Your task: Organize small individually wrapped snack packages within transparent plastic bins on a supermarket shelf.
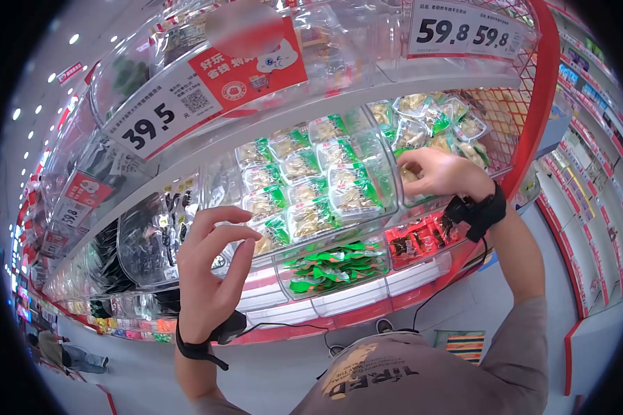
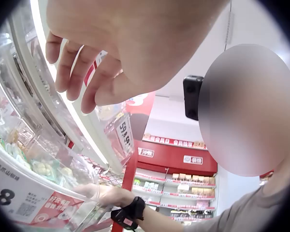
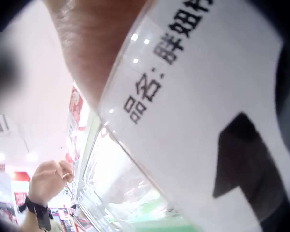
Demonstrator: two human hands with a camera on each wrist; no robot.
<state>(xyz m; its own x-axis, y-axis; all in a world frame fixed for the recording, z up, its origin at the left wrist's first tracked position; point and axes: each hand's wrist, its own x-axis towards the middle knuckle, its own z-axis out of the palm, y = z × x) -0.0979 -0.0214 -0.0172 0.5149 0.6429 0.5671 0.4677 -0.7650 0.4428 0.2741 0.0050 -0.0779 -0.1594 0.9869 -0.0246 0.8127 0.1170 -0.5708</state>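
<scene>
In the head view my left hand hovers over the front of the middle bin, fingers loosely bent and holding nothing. That bin holds rows of clear food packs with green corners and pale contents. My right hand reaches over the front of the right bin, fingers and thumb bent down at a similar food pack. I cannot tell whether they pinch it. From the left wrist, the right hand shows at the bin's rim, its fingertips hidden. The right wrist view is mostly filled by a price label.
Below are trays of green packets and red packets. Dark packs fill a bin at left. A shelf edge with a 39.5 price sign runs above the hands. Red mesh closes the right end. A person is at lower left.
</scene>
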